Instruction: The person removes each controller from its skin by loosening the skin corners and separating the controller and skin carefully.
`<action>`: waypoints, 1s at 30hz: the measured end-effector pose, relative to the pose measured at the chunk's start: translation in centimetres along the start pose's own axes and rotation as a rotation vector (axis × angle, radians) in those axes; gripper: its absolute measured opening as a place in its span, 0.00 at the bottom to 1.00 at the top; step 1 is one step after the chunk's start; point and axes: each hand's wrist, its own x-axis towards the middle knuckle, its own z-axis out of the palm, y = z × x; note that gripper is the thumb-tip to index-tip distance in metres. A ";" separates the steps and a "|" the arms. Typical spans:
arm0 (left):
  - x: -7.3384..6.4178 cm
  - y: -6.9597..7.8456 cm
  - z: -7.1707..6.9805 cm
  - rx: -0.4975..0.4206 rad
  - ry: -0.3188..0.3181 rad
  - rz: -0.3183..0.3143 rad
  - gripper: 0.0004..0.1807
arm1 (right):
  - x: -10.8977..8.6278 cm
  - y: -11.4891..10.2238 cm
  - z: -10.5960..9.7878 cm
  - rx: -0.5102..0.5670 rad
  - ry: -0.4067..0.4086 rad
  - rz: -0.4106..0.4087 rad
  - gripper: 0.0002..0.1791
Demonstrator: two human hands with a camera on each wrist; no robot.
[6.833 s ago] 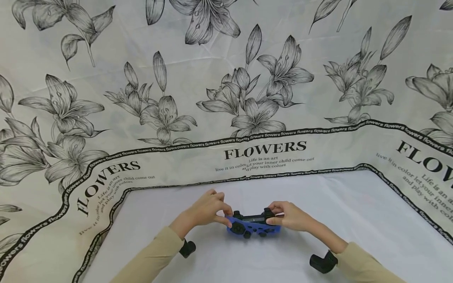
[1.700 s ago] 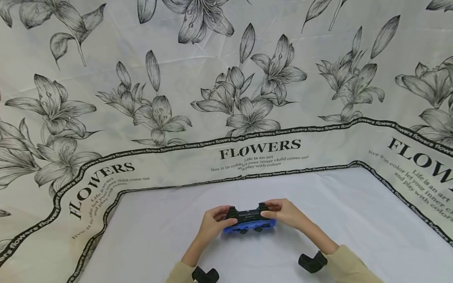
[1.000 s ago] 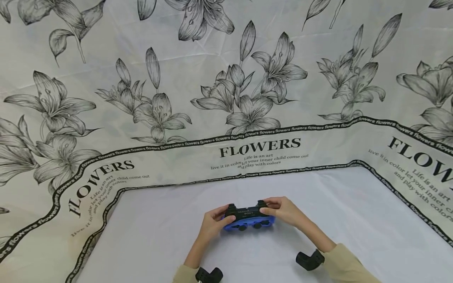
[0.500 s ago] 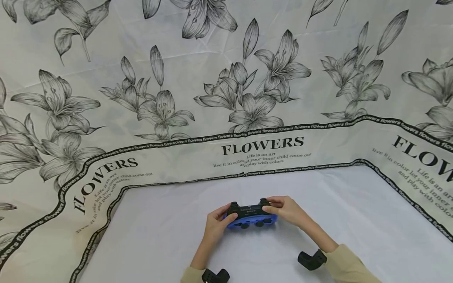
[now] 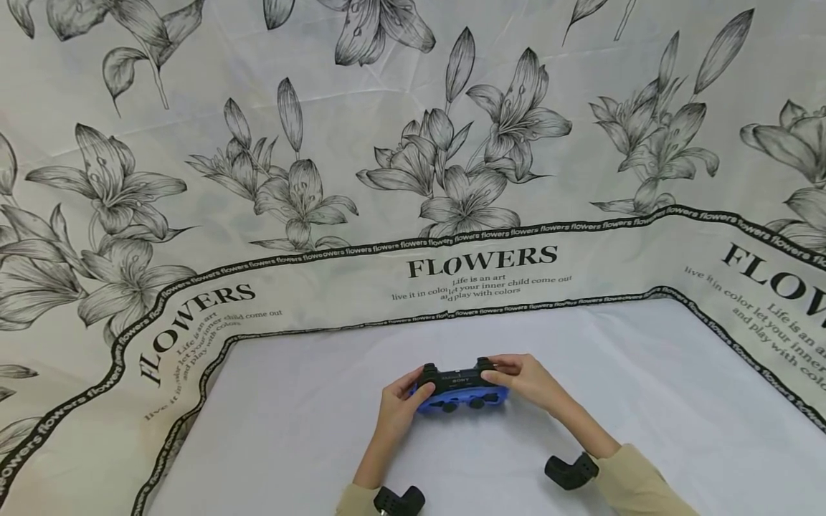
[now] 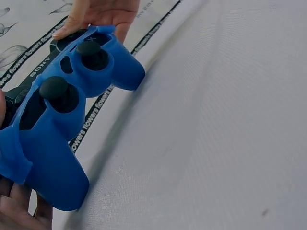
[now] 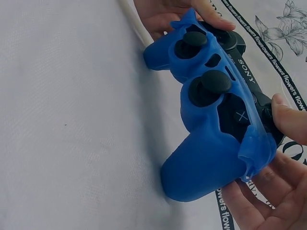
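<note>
SONY and X on controller (image 7: pixel 208 115), FLOWERS on cloth (image 5: pixel 342 287)

Left hand (image 5: pixel 397 405) and right hand (image 5: pixel 528 380) grip, thumbs (image 5: pixel 424 392) on top, forearms (image 5: pixel 581 428) angled inward; partly hidden fingers (image 7: pixel 279 186) seem curled beneath.

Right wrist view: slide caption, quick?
Left hand and right hand hold a black controller partly in a blue cover.

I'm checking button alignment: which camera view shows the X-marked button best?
The right wrist view: the X-marked button shows largest, its cross clear within an opening in the blue cover. The left wrist view shows it smaller; in the head view, it's too small to identify.
</note>
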 end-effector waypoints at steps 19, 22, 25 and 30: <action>0.3 -0.1 0.2 -0.026 -0.001 0.006 0.24 | 0.4 0.9 0.2 -0.031 0.101 -0.088 0.28; 0.3 -0.1 0.1 -0.026 0.006 0.004 0.24 | 0.2 0.7 0.2 -0.061 0.141 -0.101 0.27; 0.3 0.0 0.1 -0.026 0.013 0.001 0.24 | 0.0 0.5 0.3 -0.083 0.184 -0.119 0.25; 0.2 0.4 0.1 -0.033 0.016 -0.001 0.24 | -0.3 0.0 0.4 -0.084 0.245 -0.157 0.22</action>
